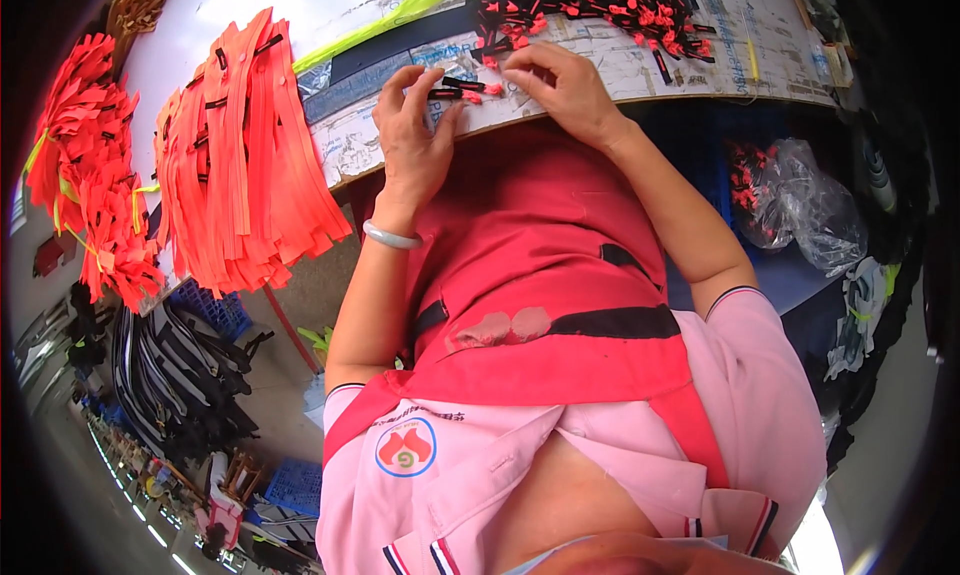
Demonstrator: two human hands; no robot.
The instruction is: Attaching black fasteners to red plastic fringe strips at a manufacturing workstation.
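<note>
Small black strips with red ends [468, 93] lie on the worktable near its front edge, between my two hands. My left hand [412, 140] is at the left of these pieces, its fingers bent and the thumb apart from them. The black ends come close to its fingertips, and I see nothing gripped. On the other side, my right hand [570, 93] has its fingers curled in, with thumb and forefinger near the red ends. Whatever its fingertips may hold is hidden. Beyond the right hand spreads a large pile of similar black-and-red pieces [600, 15].
Orange-red strips [245, 155] with black tabs hang over the table's left edge, beside tied red bundles [85, 165]. A yellow-green strip [385, 20] crosses the worktable [370, 135]. Below at right sits a clear plastic bag [800, 210]. Blue crates [295, 487] stand at lower left.
</note>
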